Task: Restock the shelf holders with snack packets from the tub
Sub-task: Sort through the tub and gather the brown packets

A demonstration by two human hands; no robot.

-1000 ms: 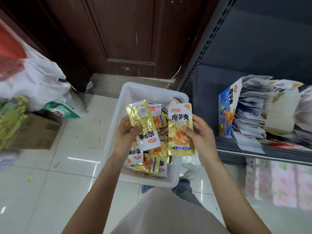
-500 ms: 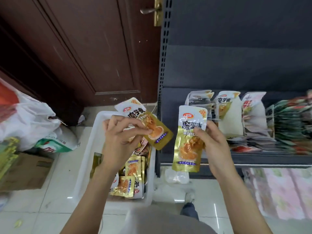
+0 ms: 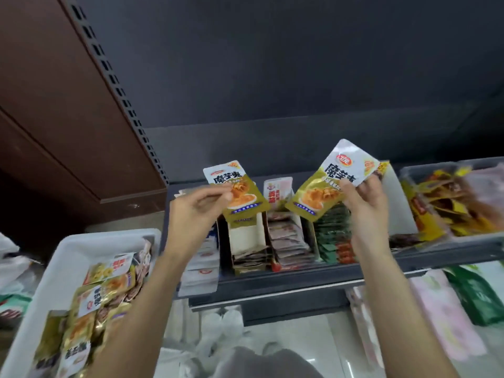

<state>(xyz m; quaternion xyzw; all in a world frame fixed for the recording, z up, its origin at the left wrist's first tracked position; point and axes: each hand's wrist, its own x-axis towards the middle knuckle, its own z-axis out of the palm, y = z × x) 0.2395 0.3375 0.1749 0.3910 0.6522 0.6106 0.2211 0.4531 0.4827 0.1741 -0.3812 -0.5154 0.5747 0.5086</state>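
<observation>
Head view: each hand (image 3: 196,208) (image 3: 365,203) pinches a glossy flat foil packet (image 3: 240,195) (image 3: 327,186).

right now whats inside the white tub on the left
The white tub holds a loose pile of gold and white snack packets, some overlapping. The left forearm covers its right side, and whatever lies beneath the pile cannot be seen.

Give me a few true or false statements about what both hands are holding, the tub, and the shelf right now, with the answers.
1. Each hand holds a gold and white snack packet. True: left hand holds the left packet, right hand the right packet.
2. The white tub is empty. False: packets lie in it.
3. Both packets are held up in front of the shelf holders. True.
4. The right hand is empty. False: its fingers pinch a packet.
</observation>
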